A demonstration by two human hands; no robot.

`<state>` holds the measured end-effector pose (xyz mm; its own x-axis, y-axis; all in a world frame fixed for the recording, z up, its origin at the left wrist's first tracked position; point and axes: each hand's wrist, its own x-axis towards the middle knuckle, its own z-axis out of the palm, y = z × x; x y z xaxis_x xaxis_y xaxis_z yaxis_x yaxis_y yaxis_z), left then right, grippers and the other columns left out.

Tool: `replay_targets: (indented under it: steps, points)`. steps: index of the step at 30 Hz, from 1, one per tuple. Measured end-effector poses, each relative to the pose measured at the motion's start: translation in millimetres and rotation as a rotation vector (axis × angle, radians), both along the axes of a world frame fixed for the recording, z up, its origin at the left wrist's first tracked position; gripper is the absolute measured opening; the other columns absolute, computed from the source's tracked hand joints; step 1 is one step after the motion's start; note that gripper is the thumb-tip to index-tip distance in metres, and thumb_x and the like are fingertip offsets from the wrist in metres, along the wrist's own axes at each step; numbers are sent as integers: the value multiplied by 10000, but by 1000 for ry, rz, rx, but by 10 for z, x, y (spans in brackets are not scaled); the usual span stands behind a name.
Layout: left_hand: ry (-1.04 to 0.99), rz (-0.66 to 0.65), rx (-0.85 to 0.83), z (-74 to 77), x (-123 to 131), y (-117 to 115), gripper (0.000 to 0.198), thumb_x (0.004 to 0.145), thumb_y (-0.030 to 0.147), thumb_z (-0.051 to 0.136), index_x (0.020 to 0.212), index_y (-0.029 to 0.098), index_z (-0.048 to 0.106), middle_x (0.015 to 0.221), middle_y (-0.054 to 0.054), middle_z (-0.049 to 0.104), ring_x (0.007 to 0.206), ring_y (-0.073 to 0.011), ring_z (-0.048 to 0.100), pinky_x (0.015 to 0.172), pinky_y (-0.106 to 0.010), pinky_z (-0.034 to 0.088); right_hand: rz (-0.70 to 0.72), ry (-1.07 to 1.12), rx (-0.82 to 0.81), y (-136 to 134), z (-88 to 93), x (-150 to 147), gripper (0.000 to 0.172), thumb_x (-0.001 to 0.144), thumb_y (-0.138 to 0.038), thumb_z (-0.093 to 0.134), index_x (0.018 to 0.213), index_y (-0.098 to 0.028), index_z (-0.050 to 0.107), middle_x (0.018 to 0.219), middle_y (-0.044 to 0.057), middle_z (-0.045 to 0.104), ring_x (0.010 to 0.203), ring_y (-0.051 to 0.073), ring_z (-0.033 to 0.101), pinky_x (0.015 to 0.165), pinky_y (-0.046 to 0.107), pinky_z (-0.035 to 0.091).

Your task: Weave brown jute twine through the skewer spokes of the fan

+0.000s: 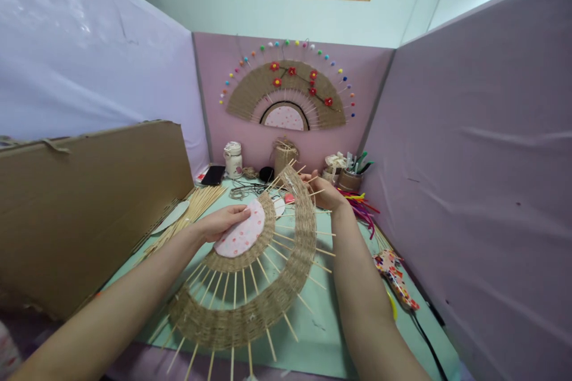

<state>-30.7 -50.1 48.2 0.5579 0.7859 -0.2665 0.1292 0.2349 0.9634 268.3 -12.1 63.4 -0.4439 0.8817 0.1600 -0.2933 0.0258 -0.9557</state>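
Pale green surface (322, 333) boxed in by lilac-pink partition walls, a finished fan decoration (288, 95) pinned on the back wall with coloured pinheads around its arc. Half-made woven fan (250, 309) lies flat in the middle: twine band over radiating wooden sticks, pink dotted semicircle (239, 238) at its hub. Near edge of the fan's sticks is cut off by the frame bottom.

Left hand (221, 221) rests flat on the pink semicircle, fingers loosely together, pressing, not gripping. Right hand (322, 190) sits at the far tip of the twine band, fingers curled in around the stick ends there; whether it pinches twine or a stick is hard to make out, thumb side hidden.

Left: big cardboard sheet (89, 208) leaning upright, loose bundle of sticks (192, 214) beside it, partly hidden behind the left forearm. Back: white jar (233, 159), twine-wrapped pot (285, 156), brown cup with pens (351, 177), dark phone (213, 175). Right: bright pipe cleaners (361, 205), a patterned item (393, 277) too blurred to identify.
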Motion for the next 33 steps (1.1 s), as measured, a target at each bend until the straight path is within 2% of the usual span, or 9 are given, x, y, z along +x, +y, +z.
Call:
replay_targets:
  steps: [4,8,15,19,27,33]
  points:
    - [25,2,7,77,-25,-47,426,667,472,710,941,160,609,784,-4,666,611,-105,598,538,-205,446,-34,-11,76,-68,-33,107,276,641,-342,740,807,-188,581,686,-26,583,575,92,513,574,228,408]
    - [50,-6,0,80,-46,-55,451,656,473,718,973,171,611,812,1,667,630,-102,593,556,-205,440,-100,-85,117,-112,-21,175,216,609,-248,738,750,-182,588,666,-32,577,563,77,505,564,211,387]
    - [78,-16,-9,57,-54,-50,425,651,468,719,939,170,623,821,-8,666,650,-120,597,577,-231,441,-266,-277,218,-132,101,138,188,636,-286,702,716,-163,584,660,-28,573,536,67,455,510,199,342]
    - [69,-31,-27,82,-56,-67,438,642,468,727,951,175,624,830,-9,668,664,-125,599,584,-231,441,-360,-371,342,-178,214,63,174,682,-316,657,714,-159,590,683,-20,581,582,78,473,565,213,373]
    - [107,-46,21,43,-166,0,422,684,475,690,982,188,605,798,2,639,616,-104,564,541,-208,412,-389,-507,396,-163,262,21,219,660,-345,664,667,-154,556,619,-28,549,559,82,453,556,220,357]
    - [158,-49,57,95,-228,-8,466,667,492,695,1002,191,574,818,0,629,647,-117,569,557,-220,420,-369,-563,432,-229,301,73,193,704,-338,625,761,-156,597,722,3,611,643,104,515,625,238,397]
